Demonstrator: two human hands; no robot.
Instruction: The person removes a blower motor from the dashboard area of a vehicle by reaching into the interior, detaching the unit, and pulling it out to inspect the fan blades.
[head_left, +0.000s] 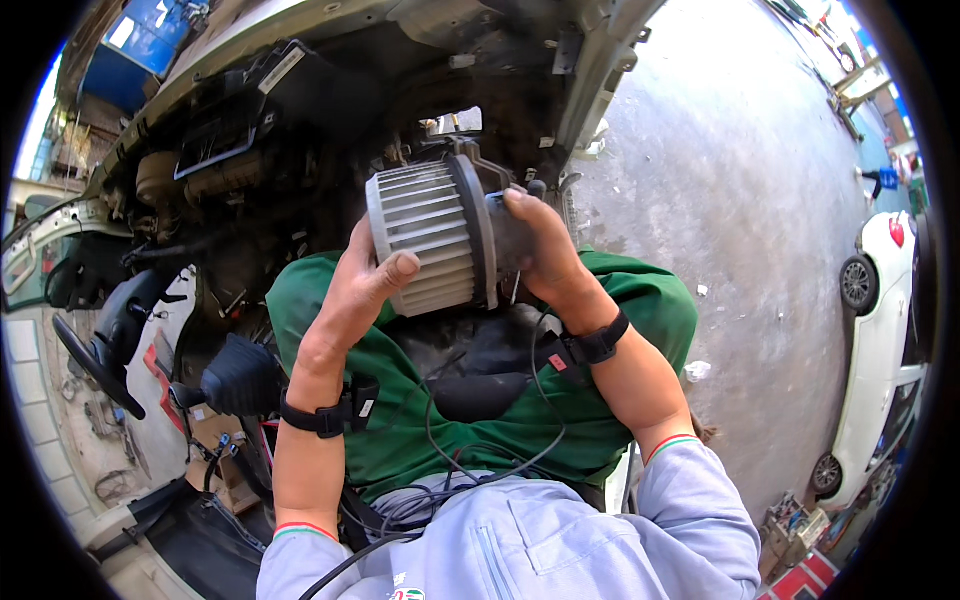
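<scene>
Between my two hands is a car heater blower motor [428,238], held up in front of my knees. Its pale finned fan wheel faces left and a black rim and motor housing sit on its right. My left hand [362,280] presses against the wheel's left side, thumb lying across the fins. The fingers of my right hand [548,245] wrap round the dark motor end, partly hidden behind it. Just beyond the blower is the dark, stripped dashboard cavity [330,130] of a vehicle, with brackets and wiring showing.
To the left are a steering wheel [105,340] and a gear lever boot [240,375]. Black cables [470,470] trail over my lap from the wrist straps. On the right, a concrete floor [740,230] stretches to a white car [880,350]. A door-frame edge [600,80] stands close ahead.
</scene>
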